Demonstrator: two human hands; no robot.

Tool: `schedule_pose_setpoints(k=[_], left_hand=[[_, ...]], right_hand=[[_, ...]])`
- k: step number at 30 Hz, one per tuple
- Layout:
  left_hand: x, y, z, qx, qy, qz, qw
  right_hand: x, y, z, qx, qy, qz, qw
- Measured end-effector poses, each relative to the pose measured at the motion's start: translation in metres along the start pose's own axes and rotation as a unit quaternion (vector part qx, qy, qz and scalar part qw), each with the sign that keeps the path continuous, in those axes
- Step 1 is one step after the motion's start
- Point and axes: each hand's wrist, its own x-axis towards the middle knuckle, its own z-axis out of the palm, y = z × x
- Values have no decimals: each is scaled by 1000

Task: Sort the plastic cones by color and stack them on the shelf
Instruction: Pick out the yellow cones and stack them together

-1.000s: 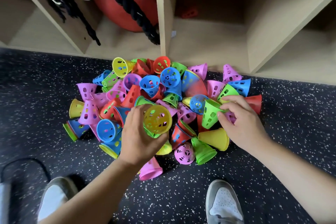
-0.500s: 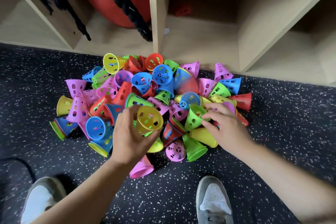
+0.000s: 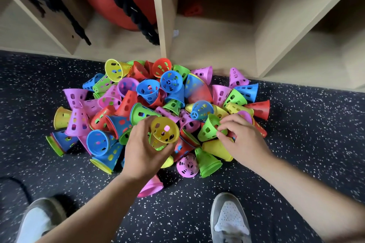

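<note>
A: L hand (image 3: 142, 148), quick?
B: Fingers and thumb curled round a yellow cone (image 3: 165, 131), perforated. It's held just above the front-centre of the cone pile (image 3: 150, 89), wide mouth tipped up toward the cam.
A: R hand (image 3: 241, 138)?
B: Fingers curled. Thumb and index tips pinch the rim of a green cone (image 3: 210, 127). That one lies tilted in the pile, just right of the yellow cone, and touches its neighbours.
A: What's under the R hand?
B: A yellow stack (image 3: 217, 148) lying on its side, just below the knuckles. Can't tell if the palm touches it.
A: Pile location?
B: On the speckled dark floor (image 3: 306, 134), right against the front edge of the shelf (image 3: 161, 25). Pink, blue, red, green and yellow are all mixed, and some are nested in twos.
A: Shelf contents?
B: The compartment left of the divider has a red ball (image 3: 102, 6) w/ black rope (image 3: 128, 6) draped over it. In the middle compartment there's a small red thing at the back, too blurry to name.
A: Anything else?
B: Two grey-white shoes at the bottom, left shoe (image 3: 37, 221) and right shoe (image 3: 229, 217), both well short of the pile.
</note>
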Motion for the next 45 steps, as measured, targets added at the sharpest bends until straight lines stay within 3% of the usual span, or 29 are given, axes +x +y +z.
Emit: schedule_pose_setpoints(k=[7,9,12,16,20,25,29,34,38,42,45], left_hand=[[1,-3,-4,4,1,-6,1000],[1,-2,-6,3,2,-6,1000],[2,-4,-7,-1,-2,-2,1000],[1,-4,-4,-3,-14,-4,1000],[-2,3,1,-7,-17,-2,1000],[1,8,4,-13,-21,-2,1000],[6,11,11,-15,-26,13,999],[8,15,17,-1,-36,10,999],[11,19,26,1,-42,8,999],[13,28,36,-6,-42,9,999],[12,42,41,-31,-37,15,999]], right_hand=[[16,-11,-11,-4,70,-12,997],[29,-3,-18,-50,81,32,995],[43,13,-27,-149,22,131,980],[54,16,-24,-218,-43,75,972],[76,0,-8,-220,-98,90,967],[71,-3,5,-200,-55,102,973],[60,5,7,-230,-82,97,965],[45,4,-12,-66,58,86,992],[30,-25,-47,77,169,30,982],[15,-57,-62,107,207,-85,969],[9,-67,-51,108,158,-140,972]])
